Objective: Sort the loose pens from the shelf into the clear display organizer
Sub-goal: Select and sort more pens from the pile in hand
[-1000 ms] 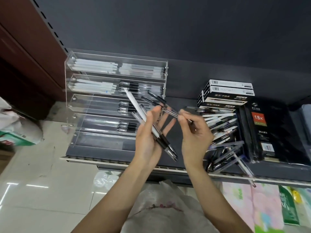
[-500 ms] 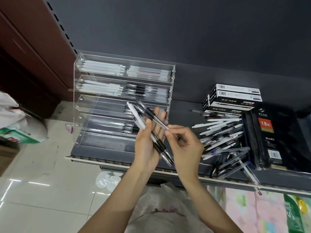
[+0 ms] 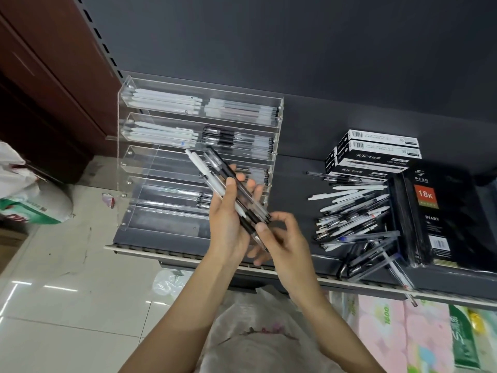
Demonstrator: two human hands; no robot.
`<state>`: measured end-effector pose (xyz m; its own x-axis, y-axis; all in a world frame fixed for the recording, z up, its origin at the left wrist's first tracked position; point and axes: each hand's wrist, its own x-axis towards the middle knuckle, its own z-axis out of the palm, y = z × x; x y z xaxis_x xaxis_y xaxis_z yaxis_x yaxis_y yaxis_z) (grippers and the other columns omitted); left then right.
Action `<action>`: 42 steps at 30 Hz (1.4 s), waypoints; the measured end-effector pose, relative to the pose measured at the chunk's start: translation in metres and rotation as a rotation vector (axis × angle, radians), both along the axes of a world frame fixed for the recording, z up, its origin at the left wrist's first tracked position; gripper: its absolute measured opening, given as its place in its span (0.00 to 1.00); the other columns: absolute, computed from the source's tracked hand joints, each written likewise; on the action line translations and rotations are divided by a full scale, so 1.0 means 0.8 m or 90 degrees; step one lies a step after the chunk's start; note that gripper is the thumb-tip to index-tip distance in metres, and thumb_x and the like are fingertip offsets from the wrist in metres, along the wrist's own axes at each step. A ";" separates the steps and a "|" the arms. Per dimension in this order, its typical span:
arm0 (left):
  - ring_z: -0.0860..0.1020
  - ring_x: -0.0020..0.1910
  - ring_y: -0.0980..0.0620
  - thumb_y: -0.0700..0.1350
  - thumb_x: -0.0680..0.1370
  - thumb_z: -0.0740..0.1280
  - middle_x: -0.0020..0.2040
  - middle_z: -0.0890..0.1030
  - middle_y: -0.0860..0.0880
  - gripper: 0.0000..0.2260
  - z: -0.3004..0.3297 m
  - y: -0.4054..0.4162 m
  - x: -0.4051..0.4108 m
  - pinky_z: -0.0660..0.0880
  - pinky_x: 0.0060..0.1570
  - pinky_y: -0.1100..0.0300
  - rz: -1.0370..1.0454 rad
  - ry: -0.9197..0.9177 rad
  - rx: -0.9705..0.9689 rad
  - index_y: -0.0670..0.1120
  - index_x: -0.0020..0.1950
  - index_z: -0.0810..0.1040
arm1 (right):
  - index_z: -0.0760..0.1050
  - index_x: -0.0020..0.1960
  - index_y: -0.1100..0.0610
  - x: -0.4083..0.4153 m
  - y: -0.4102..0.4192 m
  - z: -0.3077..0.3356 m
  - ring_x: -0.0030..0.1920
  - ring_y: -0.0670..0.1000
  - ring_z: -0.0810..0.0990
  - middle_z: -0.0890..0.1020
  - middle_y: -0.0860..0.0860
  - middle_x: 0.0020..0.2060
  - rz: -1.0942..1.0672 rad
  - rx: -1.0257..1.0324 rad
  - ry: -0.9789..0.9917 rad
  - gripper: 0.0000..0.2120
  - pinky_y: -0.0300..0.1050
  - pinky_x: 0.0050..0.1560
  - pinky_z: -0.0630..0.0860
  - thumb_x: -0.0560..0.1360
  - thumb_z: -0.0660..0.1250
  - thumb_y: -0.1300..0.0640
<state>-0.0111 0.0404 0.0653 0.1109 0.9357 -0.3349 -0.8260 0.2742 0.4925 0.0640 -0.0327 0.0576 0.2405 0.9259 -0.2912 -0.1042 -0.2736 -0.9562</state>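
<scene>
Clear organizer (image 3: 161, 168) tiers hold white and black pens; both hands' fingers (image 3: 231, 181) grip a pen bundle (image 3: 228, 189).

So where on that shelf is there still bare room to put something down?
A bare dark strip of shelf lies between the clear organizer and the pile of loose pens. The organizer's lowest tray also looks empty. It is crowded to the right, where the pens lie against the black diary and the pen boxes.
</scene>
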 end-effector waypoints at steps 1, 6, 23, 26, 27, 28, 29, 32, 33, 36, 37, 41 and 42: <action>0.79 0.38 0.56 0.41 0.82 0.56 0.38 0.78 0.51 0.07 0.000 0.000 0.000 0.79 0.47 0.61 0.018 -0.003 -0.001 0.44 0.56 0.73 | 0.67 0.52 0.56 -0.003 -0.001 0.002 0.29 0.53 0.80 0.82 0.53 0.32 -0.017 0.008 -0.002 0.08 0.45 0.30 0.78 0.76 0.65 0.56; 0.78 0.35 0.57 0.42 0.83 0.55 0.38 0.79 0.52 0.08 0.001 0.004 -0.005 0.78 0.43 0.63 0.071 -0.026 -0.009 0.42 0.52 0.73 | 0.70 0.46 0.61 -0.008 -0.004 0.007 0.30 0.53 0.82 0.83 0.54 0.33 -0.078 0.076 -0.070 0.09 0.50 0.35 0.81 0.74 0.67 0.56; 0.84 0.41 0.53 0.39 0.82 0.55 0.42 0.85 0.51 0.08 -0.016 0.001 -0.027 0.80 0.40 0.62 -0.426 0.405 0.149 0.40 0.60 0.69 | 0.82 0.46 0.53 0.144 0.044 0.079 0.37 0.54 0.82 0.84 0.55 0.38 0.280 0.057 -0.335 0.06 0.40 0.43 0.79 0.70 0.72 0.59; 0.84 0.47 0.49 0.40 0.83 0.53 0.49 0.85 0.51 0.11 -0.011 -0.014 -0.013 0.80 0.46 0.56 -0.493 0.354 0.167 0.45 0.60 0.72 | 0.81 0.45 0.53 0.135 0.081 0.083 0.31 0.50 0.82 0.84 0.52 0.37 0.325 0.063 -0.431 0.05 0.36 0.37 0.78 0.70 0.73 0.59; 0.84 0.46 0.48 0.40 0.83 0.53 0.49 0.85 0.51 0.11 -0.008 -0.018 -0.011 0.81 0.45 0.56 -0.486 0.338 0.152 0.46 0.59 0.73 | 0.81 0.44 0.52 0.132 0.090 0.083 0.30 0.50 0.82 0.84 0.50 0.37 0.324 0.062 -0.441 0.05 0.34 0.36 0.76 0.69 0.74 0.59; 0.84 0.44 0.48 0.41 0.83 0.52 0.48 0.85 0.50 0.11 -0.007 -0.020 -0.009 0.81 0.43 0.56 -0.473 0.324 0.129 0.45 0.58 0.73 | 0.81 0.44 0.51 0.131 0.097 0.082 0.30 0.51 0.82 0.84 0.48 0.38 0.322 0.058 -0.442 0.06 0.33 0.35 0.76 0.69 0.75 0.59; 0.84 0.42 0.49 0.41 0.83 0.52 0.47 0.85 0.50 0.11 -0.006 -0.022 -0.009 0.81 0.41 0.57 -0.458 0.314 0.109 0.44 0.57 0.74 | 0.81 0.44 0.51 0.129 0.103 0.080 0.30 0.51 0.82 0.84 0.47 0.39 0.322 0.047 -0.444 0.06 0.34 0.35 0.76 0.68 0.75 0.58; 0.83 0.38 0.51 0.44 0.83 0.54 0.48 0.85 0.49 0.10 -0.009 -0.028 -0.008 0.79 0.38 0.59 -0.424 0.340 0.102 0.43 0.56 0.74 | 0.79 0.46 0.52 0.123 0.114 0.076 0.28 0.47 0.80 0.83 0.47 0.42 0.337 0.009 -0.467 0.08 0.33 0.35 0.76 0.68 0.76 0.57; 0.82 0.38 0.52 0.44 0.82 0.54 0.48 0.85 0.50 0.10 -0.010 -0.030 -0.008 0.79 0.38 0.60 -0.420 0.349 0.109 0.43 0.56 0.74 | 0.79 0.46 0.53 0.119 0.117 0.076 0.27 0.46 0.79 0.83 0.47 0.42 0.348 0.003 -0.474 0.09 0.32 0.34 0.74 0.68 0.76 0.57; 0.82 0.38 0.53 0.43 0.82 0.54 0.48 0.85 0.51 0.10 -0.012 -0.034 -0.009 0.78 0.37 0.60 -0.416 0.349 0.133 0.44 0.58 0.73 | 0.77 0.48 0.54 0.109 0.127 0.077 0.26 0.45 0.78 0.82 0.45 0.39 0.390 -0.015 -0.503 0.12 0.31 0.33 0.72 0.67 0.76 0.56; 0.82 0.38 0.53 0.43 0.82 0.54 0.48 0.85 0.52 0.10 -0.012 -0.034 -0.010 0.78 0.37 0.60 -0.415 0.344 0.137 0.43 0.58 0.73 | 0.77 0.48 0.53 0.107 0.130 0.078 0.27 0.45 0.79 0.81 0.44 0.38 0.399 -0.022 -0.507 0.13 0.33 0.33 0.72 0.67 0.76 0.56; 0.80 0.35 0.54 0.40 0.82 0.55 0.45 0.84 0.51 0.09 -0.014 -0.032 -0.015 0.77 0.35 0.61 -0.382 0.329 0.143 0.42 0.53 0.75 | 0.77 0.50 0.54 0.101 0.138 0.075 0.28 0.46 0.79 0.82 0.47 0.41 0.409 -0.028 -0.503 0.14 0.35 0.35 0.72 0.67 0.76 0.54; 0.79 0.33 0.54 0.39 0.82 0.55 0.44 0.84 0.51 0.09 -0.014 -0.032 -0.016 0.77 0.34 0.61 -0.370 0.313 0.136 0.42 0.52 0.75 | 0.77 0.50 0.54 0.098 0.139 0.073 0.27 0.45 0.78 0.82 0.49 0.44 0.407 -0.022 -0.498 0.14 0.35 0.35 0.72 0.67 0.76 0.54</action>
<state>-0.0239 0.0149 0.0538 0.4876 0.8230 -0.2913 -0.2539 0.4529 0.8546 0.1422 0.0786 0.1162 -0.1626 0.9423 -0.2926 0.7246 -0.0872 -0.6836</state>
